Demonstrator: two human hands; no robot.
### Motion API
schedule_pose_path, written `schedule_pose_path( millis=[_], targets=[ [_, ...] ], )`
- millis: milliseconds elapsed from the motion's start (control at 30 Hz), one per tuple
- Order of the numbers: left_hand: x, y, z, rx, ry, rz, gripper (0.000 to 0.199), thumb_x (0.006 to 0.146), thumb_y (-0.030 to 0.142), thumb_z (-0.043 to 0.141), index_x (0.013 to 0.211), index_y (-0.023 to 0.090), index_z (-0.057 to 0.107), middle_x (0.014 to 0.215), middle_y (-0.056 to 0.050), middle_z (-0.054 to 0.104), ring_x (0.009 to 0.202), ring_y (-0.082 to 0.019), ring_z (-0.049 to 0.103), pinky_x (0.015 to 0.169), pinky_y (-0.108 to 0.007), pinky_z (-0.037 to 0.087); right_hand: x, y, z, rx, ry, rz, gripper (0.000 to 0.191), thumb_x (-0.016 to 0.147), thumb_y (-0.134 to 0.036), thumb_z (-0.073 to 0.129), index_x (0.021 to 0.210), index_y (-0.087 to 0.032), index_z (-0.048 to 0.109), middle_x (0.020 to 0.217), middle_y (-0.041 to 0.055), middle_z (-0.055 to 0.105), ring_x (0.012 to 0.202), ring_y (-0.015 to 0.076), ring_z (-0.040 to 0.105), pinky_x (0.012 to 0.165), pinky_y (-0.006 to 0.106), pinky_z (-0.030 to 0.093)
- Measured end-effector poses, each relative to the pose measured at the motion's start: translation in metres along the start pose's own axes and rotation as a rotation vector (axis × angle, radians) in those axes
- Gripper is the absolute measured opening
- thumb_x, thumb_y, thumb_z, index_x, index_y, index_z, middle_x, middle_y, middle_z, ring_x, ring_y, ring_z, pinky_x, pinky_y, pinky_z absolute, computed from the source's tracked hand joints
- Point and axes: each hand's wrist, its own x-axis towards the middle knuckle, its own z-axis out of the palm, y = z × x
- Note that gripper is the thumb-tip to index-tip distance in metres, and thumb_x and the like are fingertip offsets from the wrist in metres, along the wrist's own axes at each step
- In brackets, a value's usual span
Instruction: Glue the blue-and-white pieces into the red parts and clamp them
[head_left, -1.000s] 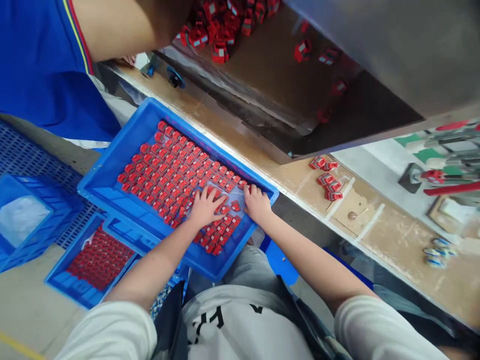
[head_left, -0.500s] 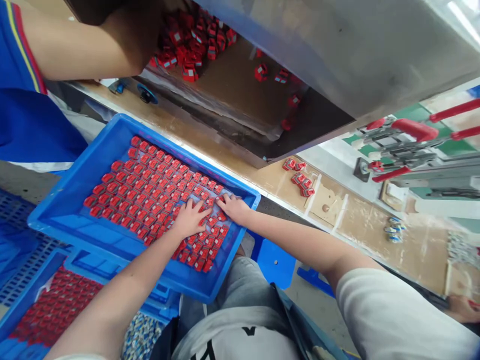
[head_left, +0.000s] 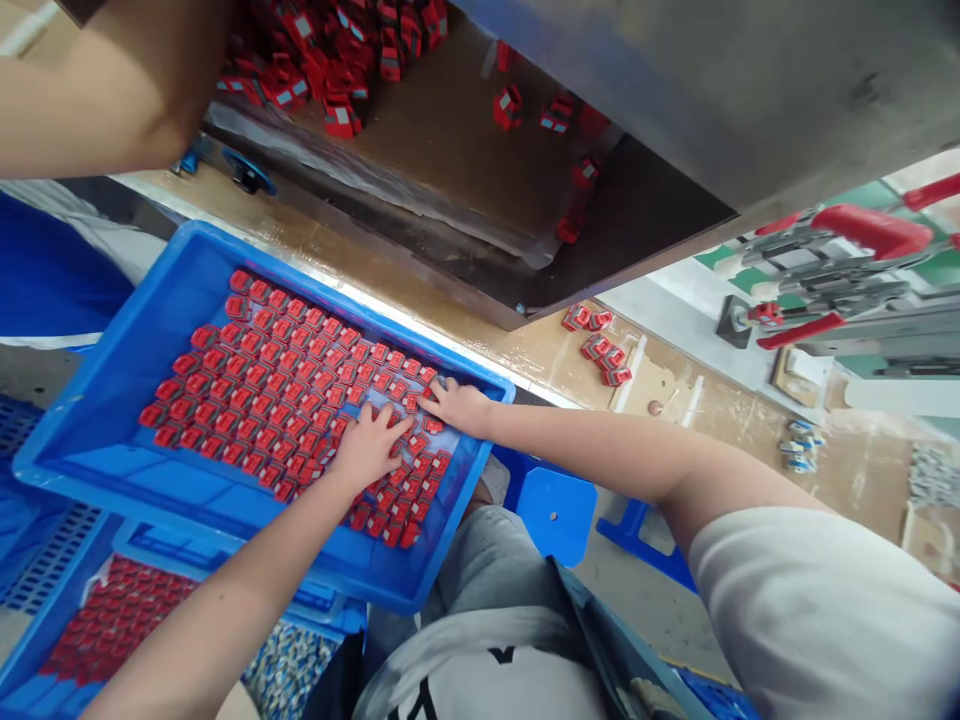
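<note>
Rows of small red toy-car-like pieces (head_left: 266, 373) lie in a blue plastic tray (head_left: 225, 495), tilted across my view. Over the right part of these rows is my left hand (head_left: 367, 447), its fingers spread and their tips down among the pieces. My right hand (head_left: 461, 406) reaches in over the tray's right end, fingers stretched and touching pieces near the far edge. Bluish lining shows between the pieces around both hands. Whether a piece sits under my fingertips is hard to make out.
A metal housing (head_left: 645, 110) overhangs the workbench (head_left: 442, 295), with more red pieces (head_left: 341, 115) heaped inside. Another person's arm (head_left: 97, 110) reaches in at upper left. Red-handled clamps (head_left: 870, 230) stand right. A lower crate (head_left: 26, 650) holds red pieces; a blue stool (head_left: 555, 515) stands below.
My view has shifted, so the tray appears farther left and the housing larger. Both hands stay over the same part of the tray, with small finger shifts among the pieces.
</note>
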Motion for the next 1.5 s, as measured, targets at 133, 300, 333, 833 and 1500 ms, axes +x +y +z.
schedule_pose_path(
  millis=[133,300,333,833,1500],
  targets=[
    [0.008,0.002,-0.002,-0.002,-0.053,-0.015,0.071,0.087,0.043,0.082,0.154,0.04,0.06,0.148,-0.018,0.053,0.127,-0.044,0.048,0.087,-0.047,0.055,0.0,0.006,-0.003,-0.031,0.022,-0.099,0.062,0.107,-0.012,0.03,0.167,-0.028,0.034,0.164,0.0235,0.042,0.137,0.04,0.053,0.085,0.046,0.064],
    [0.005,0.001,-0.005,0.002,-0.004,0.002,0.064,0.088,0.041,0.081,0.15,0.04,0.063,0.144,-0.018,0.053,0.129,-0.043,0.047,0.09,-0.047,0.054,0.003,0.003,-0.001,-0.043,0.007,0.001,0.06,0.108,-0.014,0.032,0.166,-0.029,0.036,0.163,0.0244,0.043,0.135,0.0388,0.055,0.08,0.044,0.065],
    [0.003,0.001,-0.005,0.002,0.003,0.008,0.063,0.089,0.041,0.08,0.149,0.04,0.063,0.146,-0.018,0.052,0.13,-0.043,0.047,0.091,-0.047,0.054,0.004,0.002,0.0,-0.035,0.007,0.02,0.06,0.107,-0.014,0.033,0.165,-0.027,0.037,0.161,0.0249,0.043,0.134,0.0383,0.056,0.08,0.043,0.065],
    [0.003,0.008,-0.007,-0.059,-0.038,-0.036,0.07,0.079,0.04,0.09,0.144,0.036,0.066,0.135,-0.018,0.056,0.127,-0.044,0.051,0.093,-0.053,0.055,0.003,0.004,-0.009,-0.036,-0.057,-0.041,0.062,0.097,-0.02,0.065,0.156,-0.028,0.05,0.159,0.0218,0.045,0.137,0.0387,0.053,0.093,0.045,0.061],
    [-0.017,0.008,0.005,-0.197,-0.004,0.211,0.057,0.091,0.043,0.073,0.146,0.032,0.067,0.134,-0.013,0.063,0.122,-0.036,0.056,0.096,-0.045,0.055,0.003,0.002,-0.013,-0.037,-0.056,-0.193,0.054,0.096,-0.025,0.068,0.149,-0.028,0.058,0.15,0.0214,0.053,0.136,0.0408,0.055,0.092,0.048,0.062]
  ],
)
